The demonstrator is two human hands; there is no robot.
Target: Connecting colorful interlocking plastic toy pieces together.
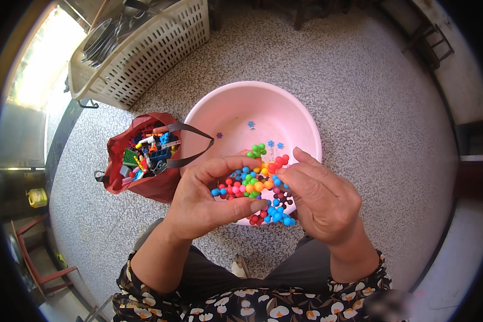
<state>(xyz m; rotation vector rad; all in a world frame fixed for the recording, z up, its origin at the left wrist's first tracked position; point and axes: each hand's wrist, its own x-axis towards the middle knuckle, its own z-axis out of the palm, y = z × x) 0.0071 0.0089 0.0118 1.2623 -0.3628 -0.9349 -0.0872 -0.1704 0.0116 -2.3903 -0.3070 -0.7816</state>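
Observation:
A cluster of linked plastic ball-shaped building pieces [259, 185], in red, blue, green, orange, yellow and pink, is held up between my two hands over the near part of a pink basin [228, 99]. My left hand [212, 193] grips the cluster from its left side, thumb below and fingers above. My right hand [322, 198] pinches at the cluster's upper right, by red and blue balls; the fingertips partly cover what they hold. Dark red and blue balls hang at the lower side. On the basin's floor are small blue flower shapes [251, 124].
Left of the basin stands a red fabric bag [163, 185] with dark handles, full of mixed toy bricks [150, 153]. A white slatted basket [145, 64] with metalware is at the upper left. A wooden chair [37, 257] sits at lower left, on the speckled floor [381, 107].

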